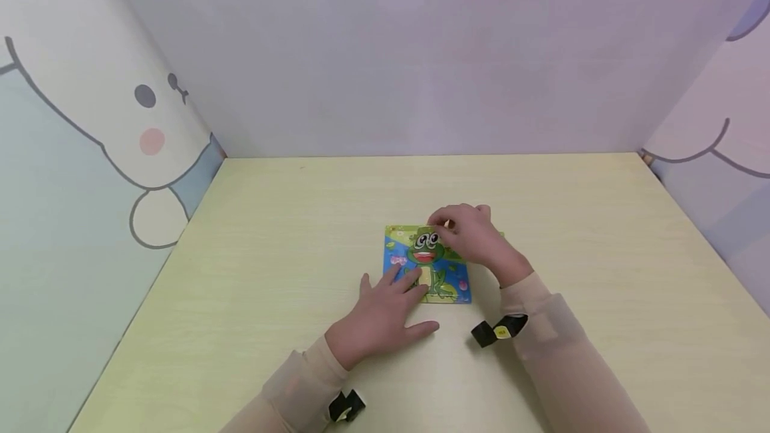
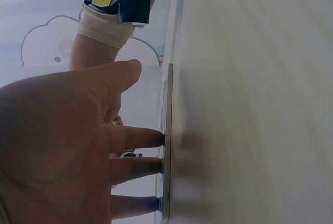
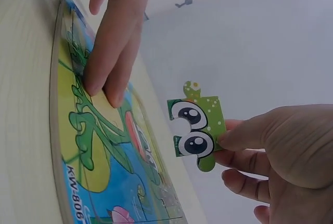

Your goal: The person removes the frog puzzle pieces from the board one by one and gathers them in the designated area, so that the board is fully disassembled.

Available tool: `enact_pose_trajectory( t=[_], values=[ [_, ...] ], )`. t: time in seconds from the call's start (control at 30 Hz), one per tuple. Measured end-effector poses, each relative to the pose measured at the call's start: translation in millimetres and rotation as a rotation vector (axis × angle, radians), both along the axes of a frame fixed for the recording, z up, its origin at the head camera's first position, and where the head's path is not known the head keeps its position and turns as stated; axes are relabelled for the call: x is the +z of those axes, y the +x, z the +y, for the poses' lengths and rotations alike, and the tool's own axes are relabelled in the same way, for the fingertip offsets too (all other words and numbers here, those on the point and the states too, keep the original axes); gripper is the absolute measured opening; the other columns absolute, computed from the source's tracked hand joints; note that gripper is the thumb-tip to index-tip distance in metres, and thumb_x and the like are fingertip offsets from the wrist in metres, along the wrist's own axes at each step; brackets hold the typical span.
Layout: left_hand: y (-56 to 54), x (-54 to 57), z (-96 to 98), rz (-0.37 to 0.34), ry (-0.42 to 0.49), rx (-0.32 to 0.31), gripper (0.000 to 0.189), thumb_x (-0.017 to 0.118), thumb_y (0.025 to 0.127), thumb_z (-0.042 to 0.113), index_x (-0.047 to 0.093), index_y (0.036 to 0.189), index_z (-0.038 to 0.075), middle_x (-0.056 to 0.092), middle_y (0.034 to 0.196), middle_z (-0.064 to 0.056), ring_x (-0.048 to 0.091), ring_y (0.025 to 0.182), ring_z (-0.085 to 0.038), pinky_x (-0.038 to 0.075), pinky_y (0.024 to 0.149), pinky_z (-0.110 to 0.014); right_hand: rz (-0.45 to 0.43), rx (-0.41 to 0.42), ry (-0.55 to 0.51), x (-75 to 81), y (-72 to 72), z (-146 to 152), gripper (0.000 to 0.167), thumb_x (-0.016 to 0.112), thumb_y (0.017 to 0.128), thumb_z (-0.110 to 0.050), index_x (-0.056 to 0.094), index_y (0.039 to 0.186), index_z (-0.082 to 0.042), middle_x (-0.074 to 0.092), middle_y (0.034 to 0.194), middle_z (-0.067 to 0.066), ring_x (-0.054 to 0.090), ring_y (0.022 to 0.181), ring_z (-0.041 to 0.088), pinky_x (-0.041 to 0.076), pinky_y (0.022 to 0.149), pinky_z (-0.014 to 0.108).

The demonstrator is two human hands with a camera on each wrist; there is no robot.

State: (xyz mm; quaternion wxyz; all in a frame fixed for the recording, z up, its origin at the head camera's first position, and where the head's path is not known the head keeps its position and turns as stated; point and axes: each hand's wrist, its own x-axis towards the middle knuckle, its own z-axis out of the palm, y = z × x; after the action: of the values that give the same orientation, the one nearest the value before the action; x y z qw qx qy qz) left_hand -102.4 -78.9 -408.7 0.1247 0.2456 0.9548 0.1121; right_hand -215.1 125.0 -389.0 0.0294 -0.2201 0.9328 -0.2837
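A frog jigsaw puzzle board (image 1: 457,289) lies flat on the table, its picture showing a green frog with a red mouth on blue. My left hand (image 1: 381,316), fingers straight and spread, presses its fingertips on the board's lower left part, with the thumb out to the side. Between thumb and fingers my right hand (image 1: 469,232) pinches a green jigsaw piece (image 3: 213,115) printed with two big frog eyes. In the right wrist view the piece stands raised off the board, its face turned toward the camera. The right hand covers the board's upper right corner in the head view.
The pale wooden table (image 1: 271,219) stretches out around the board. A lilac wall panel (image 1: 391,52) rises at its back edge, and side panels with cartoon drawings (image 1: 144,119) stand left and right. Black straps (image 1: 502,331) are on both wrists, over beige sleeves.
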Motion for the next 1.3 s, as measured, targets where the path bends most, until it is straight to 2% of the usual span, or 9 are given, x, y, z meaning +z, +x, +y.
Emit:
enact_pose_trajectory(
  t=[0.27,0.43,0.6,0.93,1.3],
  values=[
    [0.7,-0.2,-1.0,-0.010,0.009,0.004,0.063,0.057,0.101,0.062,0.058,0.150,0.021,0.043,0.167,-0.001,0.032,0.158,-0.035,0.032,0.110,-0.080,0.004,-0.049,0.022,5.3,0.4,22.0,0.020,0.062,0.104,-0.012,0.077,0.117,-0.011,0.078,0.109,0.008,0.064,0.099,0.028,0.026,0.098,0.060],
    [1.2,0.6,-1.7,-0.023,0.017,0.012,0.063,0.058,0.101,0.061,0.058,0.150,0.021,0.043,0.167,-0.001,0.032,0.158,-0.035,0.031,0.111,-0.080,0.007,-0.085,0.062,12.3,1.1,47.0,0.022,0.061,0.104,-0.011,0.076,0.119,-0.009,0.078,0.111,0.011,0.065,0.101,0.031,0.027,0.093,0.059],
    [2.2,1.4,-3.0,-0.038,0.027,0.021,0.063,0.058,0.101,0.060,0.058,0.150,0.021,0.042,0.167,-0.001,0.031,0.159,-0.035,0.029,0.112,-0.080,-0.026,-0.128,0.109,14.3,0.6,76.5,0.023,0.058,0.104,-0.010,0.075,0.119,-0.006,0.076,0.112,0.014,0.064,0.099,0.032,0.026,0.086,0.055],
    [3.2,0.4,-5.1,-0.031,0.034,0.022,0.063,0.059,0.101,0.059,0.057,0.150,0.020,0.043,0.166,-0.001,0.031,0.158,-0.036,0.030,0.112,-0.080,-0.089,-0.213,0.175,5.0,-1.2,120.3,0.028,0.050,0.104,-0.009,0.074,0.118,-0.005,0.073,0.116,0.020,0.060,0.097,0.035,0.024,0.081,0.054],
    [4.8,1.9,-6.0,-0.026,0.042,0.029,0.062,0.061,0.101,0.058,0.059,0.149,0.020,0.044,0.165,-0.002,0.032,0.157,-0.036,0.030,0.111,-0.080,-0.130,-0.242,0.186,-7.4,-4.9,140.8,0.030,0.047,0.106,-0.010,0.072,0.120,-0.003,0.070,0.124,0.026,0.060,0.104,0.041,0.025,0.084,0.058]
  ],
)
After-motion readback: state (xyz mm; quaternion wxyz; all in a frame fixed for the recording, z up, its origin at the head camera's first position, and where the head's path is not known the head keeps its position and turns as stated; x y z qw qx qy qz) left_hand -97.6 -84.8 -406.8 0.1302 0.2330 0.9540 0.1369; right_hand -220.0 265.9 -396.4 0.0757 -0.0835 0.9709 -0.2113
